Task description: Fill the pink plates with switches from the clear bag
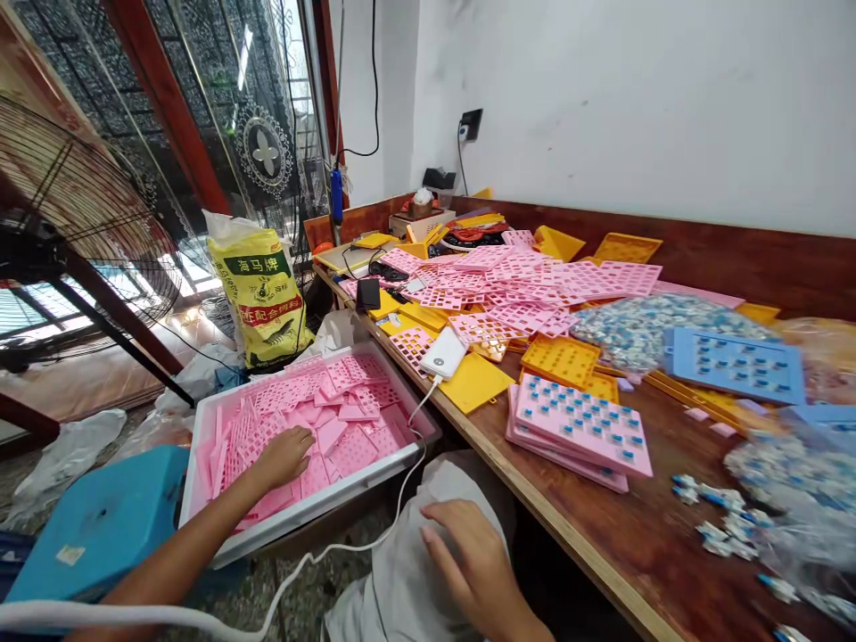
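My left hand (284, 456) reaches over a white plastic bin (394, 464) heaped with pink plastic boards (344, 450). Its fingers extend across the boards, and I see nothing held in them; whether the fingertips touch a board I cannot tell. Above my lap is my right hand (472, 562), fingers loosely bent and apart, with nothing in it. To its right on the table, a small stack of pink boards (581, 428) carries rows of small blue-and-white pieces on top.
On the wooden table (602, 535) lie a pink perforated sheet pile (528, 276), yellow trays (562, 357), a blue tray (736, 364) and a white power bank (444, 353). Its white cable (394, 526) crosses beside the bin. A blue stool (100, 526), yellow sack (260, 294) and fan (73, 205) stand left.
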The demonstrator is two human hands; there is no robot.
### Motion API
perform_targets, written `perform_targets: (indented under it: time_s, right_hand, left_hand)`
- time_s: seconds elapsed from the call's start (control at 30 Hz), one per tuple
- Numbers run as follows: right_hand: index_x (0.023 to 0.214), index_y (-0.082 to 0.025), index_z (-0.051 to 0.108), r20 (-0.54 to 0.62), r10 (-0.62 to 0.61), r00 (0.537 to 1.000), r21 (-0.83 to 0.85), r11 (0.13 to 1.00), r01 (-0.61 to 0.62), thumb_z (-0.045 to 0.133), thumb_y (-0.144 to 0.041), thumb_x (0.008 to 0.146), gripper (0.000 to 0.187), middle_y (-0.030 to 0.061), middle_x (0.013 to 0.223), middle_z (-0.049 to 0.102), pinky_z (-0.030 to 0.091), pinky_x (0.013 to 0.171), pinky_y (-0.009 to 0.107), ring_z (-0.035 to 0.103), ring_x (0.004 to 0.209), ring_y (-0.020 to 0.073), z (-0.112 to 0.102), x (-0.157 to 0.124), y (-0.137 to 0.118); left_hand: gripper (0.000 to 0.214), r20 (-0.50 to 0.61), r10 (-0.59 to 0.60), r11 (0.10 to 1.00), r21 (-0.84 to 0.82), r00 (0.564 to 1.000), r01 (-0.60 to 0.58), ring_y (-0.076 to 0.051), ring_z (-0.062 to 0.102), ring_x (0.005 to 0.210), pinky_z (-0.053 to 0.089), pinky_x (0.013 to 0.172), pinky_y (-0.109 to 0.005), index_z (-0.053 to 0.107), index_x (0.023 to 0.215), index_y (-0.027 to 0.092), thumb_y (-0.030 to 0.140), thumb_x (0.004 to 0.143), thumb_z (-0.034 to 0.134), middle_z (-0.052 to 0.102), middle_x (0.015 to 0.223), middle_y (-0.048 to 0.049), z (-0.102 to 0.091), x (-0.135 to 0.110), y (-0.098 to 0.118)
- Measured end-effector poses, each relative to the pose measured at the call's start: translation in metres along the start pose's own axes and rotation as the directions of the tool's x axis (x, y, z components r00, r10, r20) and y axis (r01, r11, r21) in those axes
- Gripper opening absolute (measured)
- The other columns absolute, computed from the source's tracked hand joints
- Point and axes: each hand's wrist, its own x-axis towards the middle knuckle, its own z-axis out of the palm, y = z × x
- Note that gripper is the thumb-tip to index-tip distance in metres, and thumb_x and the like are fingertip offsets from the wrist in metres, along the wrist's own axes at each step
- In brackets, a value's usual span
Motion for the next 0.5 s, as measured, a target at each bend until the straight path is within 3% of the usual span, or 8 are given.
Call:
perform_targets:
  time_s: [0.1, 0.23, 0.4, 0.5]
  right_hand:
    - [0.110, -0.022, 0.067, 0.090, 0.010, 0.996, 0.041, 0.999, -0.014, 0.056, -0.026, 0.098, 0.017, 0.0093, 0.096, 0.074, 0.058, 0.078, 0.040, 0.070, 0.087, 0.0249, 0.017, 0.008, -0.001]
    - [0.108, -0.022, 0.068, 0.139, 0.159, 0.978, 0.017, 0.987, -0.163, 0.053, -0.030, 0.101, 0.018, 0.0090, 0.097, 0.073, 0.058, 0.080, 0.039, 0.070, 0.089, 0.0243, -0.003, -0.020, 0.006]
    - [0.105, -0.023, 0.072, 0.057, 0.383, 0.922, 0.006, 0.923, -0.384, 0.054, -0.037, 0.101, 0.022, 0.0096, 0.099, 0.074, 0.060, 0.081, 0.036, 0.072, 0.090, 0.0248, -0.033, -0.086, 0.021]
    - [0.105, -0.023, 0.073, 0.018, 0.468, 0.884, 0.037, 0.883, -0.468, 0.056, -0.040, 0.099, 0.025, 0.0101, 0.099, 0.075, 0.061, 0.081, 0.033, 0.073, 0.089, 0.0246, -0.038, -0.113, 0.022]
  left_hand:
    - [0.033, 0.139, -0.060, 0.998, 0.031, 0.989, 0.056, -0.027, 0.061, 0.117, 0.052, 0.099, -0.049, 0.062, 0.125, 0.015, 0.032, 0.096, 0.062, 0.062, 0.130, -0.0125, 0.017, 0.052, -0.004]
    - [0.037, 0.256, -0.098, 0.995, 0.017, 0.962, 0.097, -0.023, 0.064, 0.108, 0.057, 0.091, -0.045, 0.060, 0.128, 0.016, 0.037, 0.097, 0.063, 0.062, 0.128, -0.0103, 0.031, 0.084, -0.004]
    - [0.035, 0.187, -0.150, 0.973, -0.147, 0.971, 0.179, -0.022, 0.065, 0.106, 0.057, 0.090, -0.043, 0.061, 0.125, 0.016, 0.037, 0.097, 0.062, 0.063, 0.125, -0.0095, 0.005, 0.097, -0.017]
    - [0.028, 0.050, -0.247, 0.915, -0.317, 0.968, 0.250, -0.020, 0.066, 0.090, 0.056, 0.081, -0.038, 0.061, 0.114, 0.018, 0.041, 0.100, 0.055, 0.068, 0.101, -0.0062, -0.022, 0.097, -0.027]
